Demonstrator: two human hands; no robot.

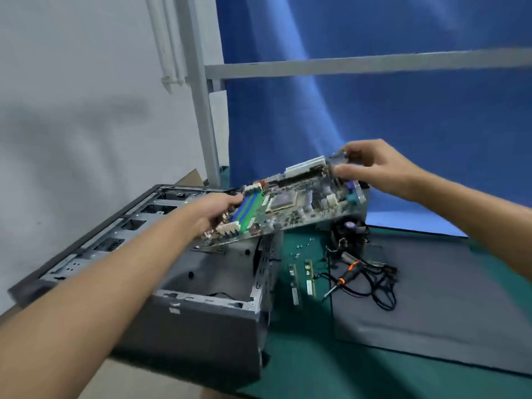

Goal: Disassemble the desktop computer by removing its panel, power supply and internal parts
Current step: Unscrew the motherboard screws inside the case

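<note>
Left hand [214, 213] and right hand [374, 168], fingers gripping opposite edges, hold the motherboard [290, 208] above the case [201, 326]; memory sticks [309, 276] and cooler [349, 228] already beside it, little apparently left.

Take the grey metal post [201, 96] as your marker: it stands upright behind your table and runs out of the top of the view. To its left you have a plain white wall [72, 110] with soft, blurred shadows across it. Just left of the post's upper part, white pipes [167, 38] run down the wall. From the post a grey rail [359, 64] reaches to the right. Behind post and rail hangs a blue cloth [403, 125], creased, with paler streaks of light. Below and right of the post's foot lies the green table top [302, 355]. A brown cardboard corner [191, 177] shows just left of that foot.
</note>
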